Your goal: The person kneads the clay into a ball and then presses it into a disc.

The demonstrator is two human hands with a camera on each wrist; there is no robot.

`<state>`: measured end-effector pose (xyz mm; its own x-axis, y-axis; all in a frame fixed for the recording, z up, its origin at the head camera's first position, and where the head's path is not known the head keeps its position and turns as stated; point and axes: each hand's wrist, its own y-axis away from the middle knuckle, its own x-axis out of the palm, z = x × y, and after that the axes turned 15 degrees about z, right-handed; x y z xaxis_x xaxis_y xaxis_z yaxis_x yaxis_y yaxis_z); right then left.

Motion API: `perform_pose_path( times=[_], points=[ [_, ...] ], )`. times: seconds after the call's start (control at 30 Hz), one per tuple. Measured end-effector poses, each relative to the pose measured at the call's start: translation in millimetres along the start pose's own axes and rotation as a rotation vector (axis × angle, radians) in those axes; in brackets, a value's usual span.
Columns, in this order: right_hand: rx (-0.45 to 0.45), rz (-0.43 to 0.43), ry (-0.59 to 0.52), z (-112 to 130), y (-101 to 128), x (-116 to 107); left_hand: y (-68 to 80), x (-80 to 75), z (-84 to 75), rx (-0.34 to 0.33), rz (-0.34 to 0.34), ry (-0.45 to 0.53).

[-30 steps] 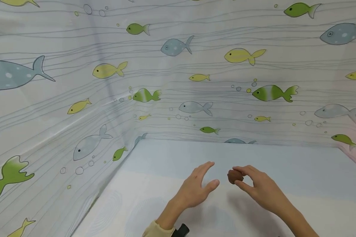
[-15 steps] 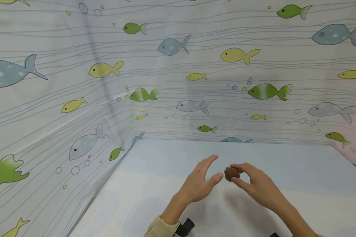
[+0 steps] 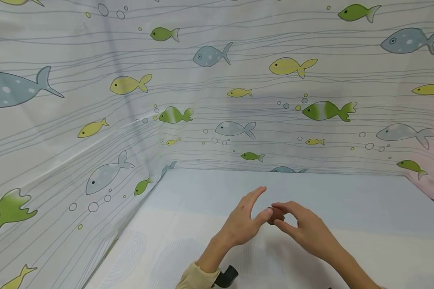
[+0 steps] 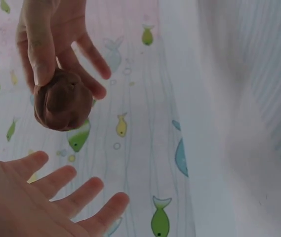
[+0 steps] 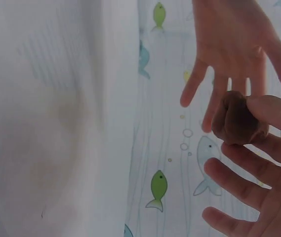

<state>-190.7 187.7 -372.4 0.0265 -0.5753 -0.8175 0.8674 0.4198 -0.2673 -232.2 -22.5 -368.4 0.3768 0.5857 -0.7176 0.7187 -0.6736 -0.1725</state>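
The right hand [image 3: 304, 228] is pinching a small brown lump [image 3: 275, 215] above the table [image 3: 365, 208] beside the left hand's [image 3: 244, 222] spread, relaxed fingers; it is looking light and soft (probably squashable), best gripped gently around its middle.

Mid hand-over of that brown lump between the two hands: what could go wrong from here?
The right hand only pinches the brown lump at its fingertips above the table, so it may slip and drop. The left hand is open with fingers spread; the lump could fall past them if released early. The lump looks soft and creased in the left wrist view, so a firmer pinch might dent it.
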Motion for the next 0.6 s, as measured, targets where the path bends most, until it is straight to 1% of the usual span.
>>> perform_pose_path(
  times=[0.1, 0.3, 0.43, 0.6],
  points=[
    [-0.005, -0.012, -0.018, 4, 0, 3, -0.4, 1.8, 0.1, 0.006, -0.005, 0.037],
    [-0.034, -0.036, -0.049, 9, -1, 7, -2.7, 8.3, -0.5, 0.056, -0.002, 0.180],
    [-0.046, -0.042, -0.074, 11, -2, 11, -4.6, 14.1, -0.8, 0.066, -0.026, 0.255],
    [-0.059, -0.047, -0.149, 15, -2, 17, -6.6, 21.7, -1.1, 0.063, -0.063, 0.419]
  ],
)
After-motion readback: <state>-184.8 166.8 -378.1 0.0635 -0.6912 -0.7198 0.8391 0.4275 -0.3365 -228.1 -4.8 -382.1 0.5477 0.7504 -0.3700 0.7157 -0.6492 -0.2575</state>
